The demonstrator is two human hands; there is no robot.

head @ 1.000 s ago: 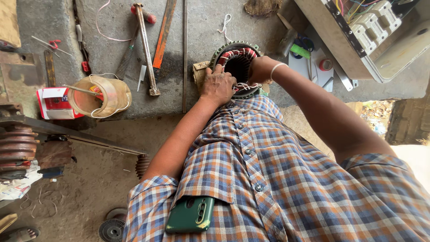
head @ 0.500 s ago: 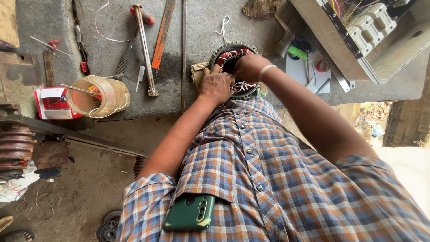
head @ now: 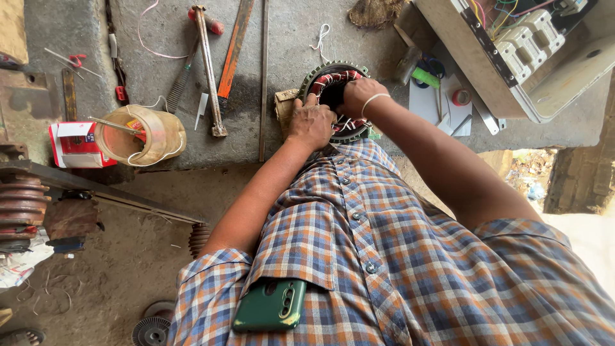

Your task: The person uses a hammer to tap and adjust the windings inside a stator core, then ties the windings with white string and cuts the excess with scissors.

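Grey concrete workbench (head: 307,138), dirt floor (head: 122,269), daylight

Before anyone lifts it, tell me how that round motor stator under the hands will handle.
The stator looks like a toothed metal ring packed with wire coils, so probably heavy for its size and stiff. It lies flat on the slab, so unlikely to roll. The exposed windings seem the fragile part; both hands grip it there.

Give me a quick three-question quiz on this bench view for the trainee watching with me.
1. True or false: both hands rest on the round motor stator.
2. Which sits left of the stator: A) plastic jar, B) open electrical box, C) red tape roll?
3. Fill in: a green ____ sticks out of the shirt pocket.

Key: 1 true, left hand and right hand both on it. 2 A. 3 phone.
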